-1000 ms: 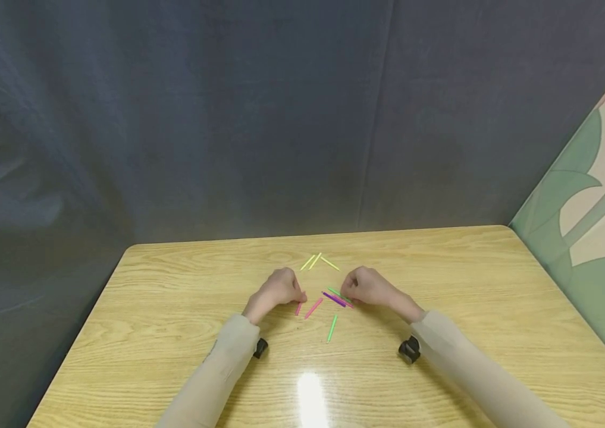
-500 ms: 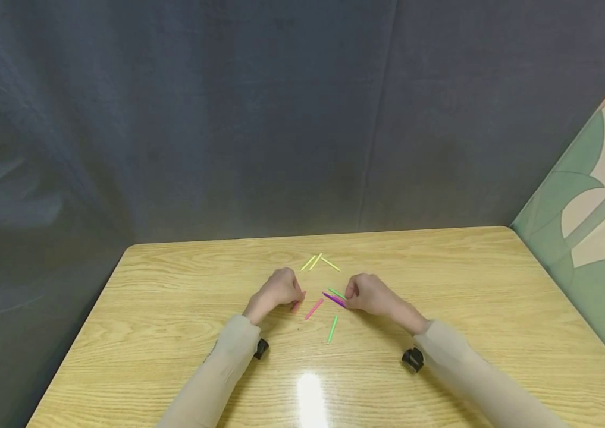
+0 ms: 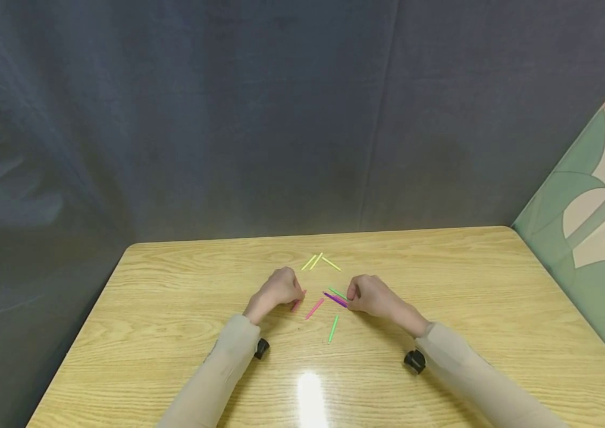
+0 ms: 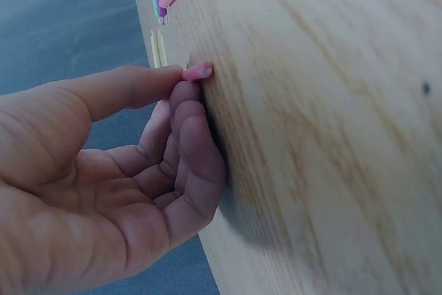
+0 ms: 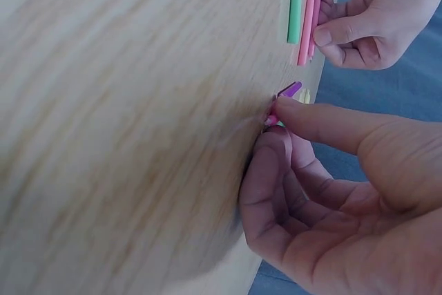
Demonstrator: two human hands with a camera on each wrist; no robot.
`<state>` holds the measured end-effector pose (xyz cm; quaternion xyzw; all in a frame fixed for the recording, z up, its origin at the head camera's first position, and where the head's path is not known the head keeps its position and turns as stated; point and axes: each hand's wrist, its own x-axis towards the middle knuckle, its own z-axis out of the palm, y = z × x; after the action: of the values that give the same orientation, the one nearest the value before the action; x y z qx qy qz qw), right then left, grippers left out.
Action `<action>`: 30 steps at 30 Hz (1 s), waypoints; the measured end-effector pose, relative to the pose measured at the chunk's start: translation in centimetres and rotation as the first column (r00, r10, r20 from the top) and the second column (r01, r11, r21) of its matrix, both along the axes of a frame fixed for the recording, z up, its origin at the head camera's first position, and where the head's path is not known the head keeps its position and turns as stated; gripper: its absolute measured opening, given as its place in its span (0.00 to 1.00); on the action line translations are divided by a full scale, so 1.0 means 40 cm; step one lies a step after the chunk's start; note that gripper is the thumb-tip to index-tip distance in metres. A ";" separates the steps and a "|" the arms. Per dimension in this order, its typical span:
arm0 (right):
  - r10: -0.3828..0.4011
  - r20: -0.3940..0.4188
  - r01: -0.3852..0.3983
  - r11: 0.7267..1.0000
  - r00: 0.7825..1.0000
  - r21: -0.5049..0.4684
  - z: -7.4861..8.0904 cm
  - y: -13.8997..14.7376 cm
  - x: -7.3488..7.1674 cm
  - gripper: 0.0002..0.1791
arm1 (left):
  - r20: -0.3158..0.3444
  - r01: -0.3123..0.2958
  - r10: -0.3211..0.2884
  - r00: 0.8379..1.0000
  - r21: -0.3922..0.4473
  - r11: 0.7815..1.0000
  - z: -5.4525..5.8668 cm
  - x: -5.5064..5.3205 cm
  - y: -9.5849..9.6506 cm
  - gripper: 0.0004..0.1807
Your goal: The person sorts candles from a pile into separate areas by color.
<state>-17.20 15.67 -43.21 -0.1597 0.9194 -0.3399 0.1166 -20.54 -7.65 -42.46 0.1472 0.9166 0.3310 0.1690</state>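
The pink stick point(image 4: 198, 72) on the left is in the left hand point(image 3: 278, 286), and it's a neat pinch: thumb against forefinger, the blunt end poking out past the fingertips, the other fingers curled in behind. It slants low over the wooden tabletop point(image 3: 174, 333); whether it touches the wood, I can't tell.

Across to the right hand point(image 3: 374, 295), knuckles up, and there's a pinch here too, thumb and forefinger on the end of a second pink stick point(image 5: 271, 121). Right against it lies a purple stick point(image 3: 335, 299), slanting the same way, and whether the fingers catch that one as well is hidden. Just beyond, a green stick point(image 3: 337, 293) runs alongside, its near end by the fingers.

Between the two hands, a third pink stick point(image 3: 314, 309) lies loose on the wood, tilted like the one in the left hand's pinch. Nearer the person, another green stick point(image 3: 333, 329) lies by itself. Out past both hands sit three yellow sticks point(image 3: 315, 261), two side by side and the third angled off the other way.

Pale sleeves cover both forearms, a dark cloth point(image 3: 281, 119) hangs behind the table, and a leaf-patterned panel point(image 3: 591, 238) stands off to the right.
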 end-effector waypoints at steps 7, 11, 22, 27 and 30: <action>-0.002 -0.003 0.002 1.000 1.000 0.002 0.000 0.000 0.001 0.07 | 0.000 0.000 0.000 1.000 -0.010 1.000 0.001 -0.001 0.001 0.16; 0.003 0.011 -0.003 1.000 1.000 -0.006 -0.003 0.003 -0.003 0.06 | 0.004 -0.004 0.004 1.000 -0.024 1.000 0.000 -0.002 0.001 0.15; 0.024 0.064 -0.020 0.998 0.998 -0.058 -0.010 0.024 -0.018 0.06 | 0.015 -0.005 0.005 1.000 -0.027 1.000 -0.001 -0.006 0.000 0.15; 0.030 0.085 -0.024 0.997 0.996 -0.075 -0.010 0.031 -0.023 0.04 | 0.025 0.008 -0.008 1.000 -0.020 1.000 0.001 -0.007 -0.002 0.15; 0.044 0.102 -0.035 0.995 0.994 -0.090 -0.008 0.035 -0.026 0.03 | 0.035 0.017 -0.017 0.999 -0.016 1.000 0.002 -0.008 -0.004 0.15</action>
<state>-18.24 17.05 -43.53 -0.1650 0.8928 -0.3858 0.1641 -20.85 -7.80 -42.38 0.1479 0.9149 0.3248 0.1887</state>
